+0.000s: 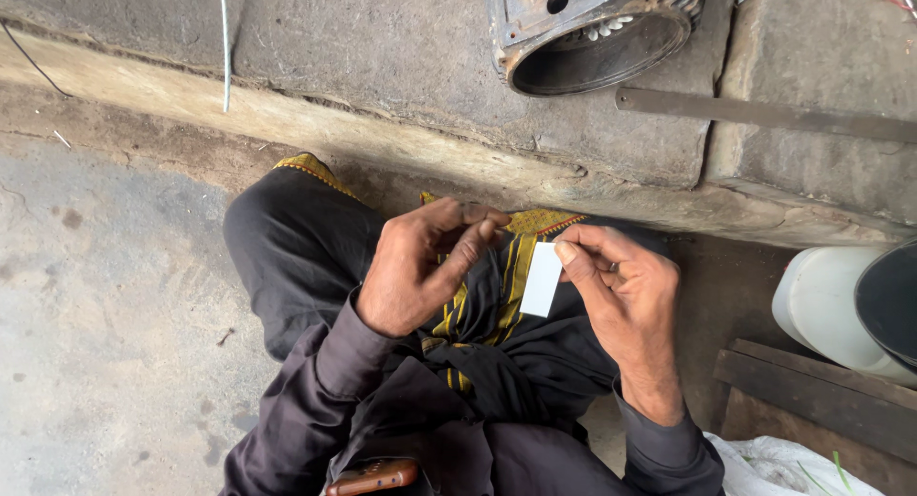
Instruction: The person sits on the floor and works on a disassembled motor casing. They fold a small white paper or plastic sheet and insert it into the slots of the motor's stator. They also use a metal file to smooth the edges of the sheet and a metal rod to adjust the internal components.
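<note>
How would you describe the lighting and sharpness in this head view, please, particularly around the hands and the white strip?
In the head view, daylight is soft and even, with no hard shadows or glare. The small white rectangular strip held in the right hand is bright but keeps its edges. The left hand is sharp. The round grey metal motor housing at the top edge looks slightly stretched.

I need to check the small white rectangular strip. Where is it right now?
In the head view, the small white rectangular strip sits just right of centre, pinched in the right hand, above the dark lap cloth, beside the left hand.
</note>
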